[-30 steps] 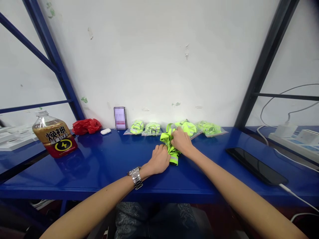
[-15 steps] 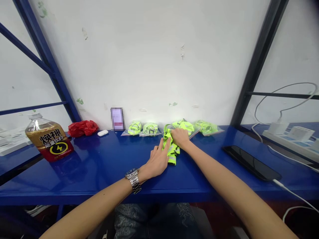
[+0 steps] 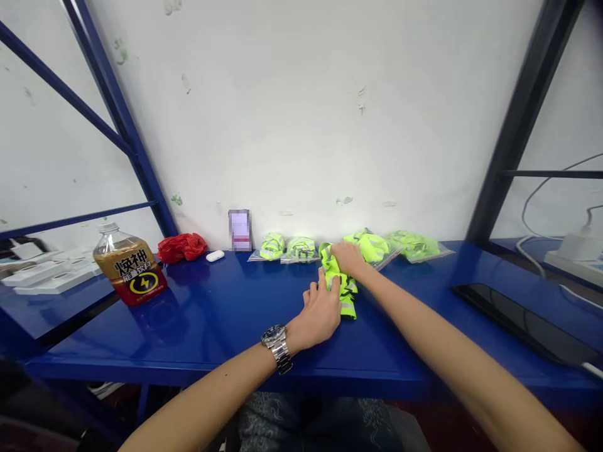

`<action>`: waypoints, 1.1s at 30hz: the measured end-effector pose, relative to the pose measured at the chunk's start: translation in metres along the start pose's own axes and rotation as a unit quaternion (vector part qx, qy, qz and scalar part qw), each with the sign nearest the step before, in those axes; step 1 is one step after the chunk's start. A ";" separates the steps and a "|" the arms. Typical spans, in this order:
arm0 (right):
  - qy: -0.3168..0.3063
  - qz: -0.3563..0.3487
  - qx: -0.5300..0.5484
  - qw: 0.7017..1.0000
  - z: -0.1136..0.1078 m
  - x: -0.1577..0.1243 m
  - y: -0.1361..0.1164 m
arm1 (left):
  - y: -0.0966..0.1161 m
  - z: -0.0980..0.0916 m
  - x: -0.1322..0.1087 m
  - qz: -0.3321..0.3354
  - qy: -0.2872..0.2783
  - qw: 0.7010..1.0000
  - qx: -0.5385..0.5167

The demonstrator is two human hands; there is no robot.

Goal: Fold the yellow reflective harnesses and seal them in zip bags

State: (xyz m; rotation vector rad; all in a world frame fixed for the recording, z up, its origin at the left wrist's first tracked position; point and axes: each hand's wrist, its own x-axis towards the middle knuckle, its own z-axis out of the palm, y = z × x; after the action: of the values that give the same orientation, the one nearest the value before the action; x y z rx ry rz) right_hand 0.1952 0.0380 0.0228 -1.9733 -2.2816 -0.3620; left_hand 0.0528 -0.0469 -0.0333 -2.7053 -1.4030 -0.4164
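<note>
A crumpled neon-yellow reflective vest (image 3: pixel 347 306) with silver strips and dark edging lies on the blue table in front of me. My right hand (image 3: pixel 349 260) is closed on its far part, fingertips partly hidden in the fabric. Against the vest's near left side rests my left hand (image 3: pixel 321 314), fingers stretched and apart, touching the cloth. Just behind my right hand lies another yellow bundle (image 3: pixel 372 245) on clear plastic. A bagged yellow bundle (image 3: pixel 414 245) sits farther right, and two more, a left one (image 3: pixel 272 246) and a right one (image 3: pixel 301 249), lie to the left.
Along the wall stand a propped phone (image 3: pixel 240 230), a white earbud case (image 3: pixel 215 256) and a red plastic bag (image 3: pixel 182 247). A drink bottle (image 3: pixel 132 267) stands at left. A black phone (image 3: pixel 522 323) with a cable lies at right. Blue metal posts (image 3: pixel 136 144) frame the table (image 3: pixel 226 314).
My view has turned slightly left, so everything sits farther right in the picture. Both hands stay at the vest, my right hand still gripping its far part.
</note>
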 end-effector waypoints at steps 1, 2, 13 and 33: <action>0.010 0.009 -0.003 1.000 -0.002 -0.005 0.001 | 0.000 0.000 0.000 0.003 0.000 1.000 0.003; 0.032 0.019 -0.007 0.999 -0.004 -0.012 0.002 | 0.000 0.000 0.000 0.005 0.000 1.000 0.005; 0.122 -0.287 0.091 0.946 0.014 -0.128 -0.002 | -0.006 0.000 0.001 0.014 -0.016 0.999 -0.044; 0.079 -0.273 0.056 0.957 0.015 -0.125 0.004 | -0.049 -0.038 -0.020 0.267 -0.014 0.964 -0.004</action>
State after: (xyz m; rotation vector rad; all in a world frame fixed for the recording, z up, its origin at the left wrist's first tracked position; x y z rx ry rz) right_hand 0.2195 -0.0779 -0.0198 -1.1858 -2.6327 -0.4026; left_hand -0.0055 -0.0415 -0.0055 -2.9415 -0.6211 -0.3367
